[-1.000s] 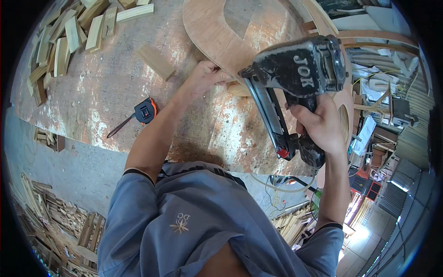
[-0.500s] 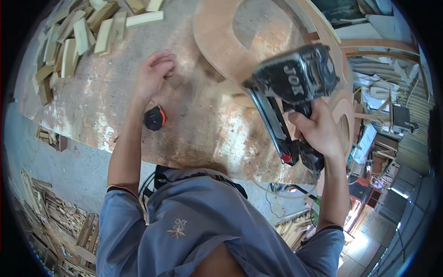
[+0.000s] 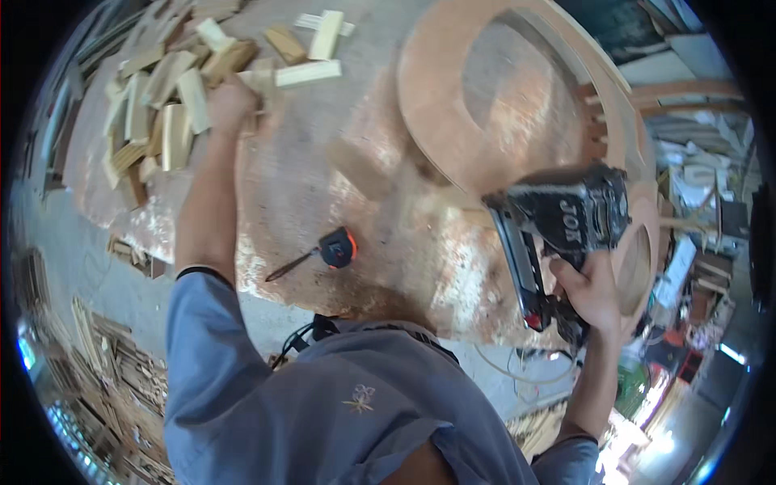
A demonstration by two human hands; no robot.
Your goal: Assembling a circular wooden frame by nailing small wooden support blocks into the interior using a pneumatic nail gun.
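My right hand (image 3: 594, 291) is wrapped round the handle of a black pneumatic nail gun (image 3: 566, 212), held over the right side of the table. At the far left, my left hand (image 3: 233, 105) is down among a pile of short wood blocks (image 3: 178, 133). Its fingers are blurred and partly hidden, so a grip on a block cannot be made out. A black and orange tape measure (image 3: 338, 247) with a dark strap lies on the table nearer my body. Beyond the nail gun is a curved plywood piece (image 3: 432, 97) with a rounded opening.
The worn wooden table (image 3: 388, 279) has a blurred block (image 3: 360, 168) near its middle. A second curved panel (image 3: 638, 267) sits at the right edge. Scrap wood (image 3: 105, 364) covers the floor at lower left. A pale hose (image 3: 525, 376) loops below the table edge.
My left hand has reached forward and left from above the tape measure to the block pile. The nail gun stays in my right hand, now lower and farther right in view. The whole view has shifted.
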